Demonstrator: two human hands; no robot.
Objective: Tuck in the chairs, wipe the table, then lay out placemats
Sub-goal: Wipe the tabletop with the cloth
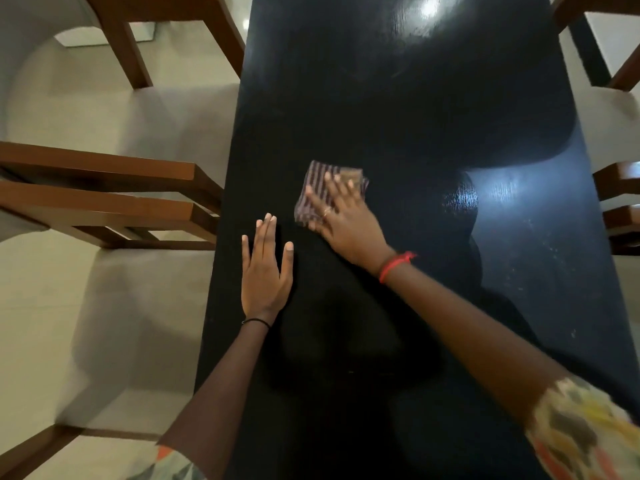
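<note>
A long black table (398, 98) runs away from me down the middle of the view. On it lies a folded striped cloth (313, 188), brown with pale lines. My right hand (343, 220) presses flat on the cloth, fingers spread and straight. My left hand (265, 268) rests palm down on the bare tabletop just left of the cloth, fingers straight. Wooden chairs with pale seats stand along both long sides: two on the left (114, 199), (166, 39) and others at the right edge (620, 202).
Pale tiled floor (45, 306) lies to the left of the table. Another wooden chair part (34, 452) shows at the lower left corner. Light glare reflects on the far tabletop and on its right half.
</note>
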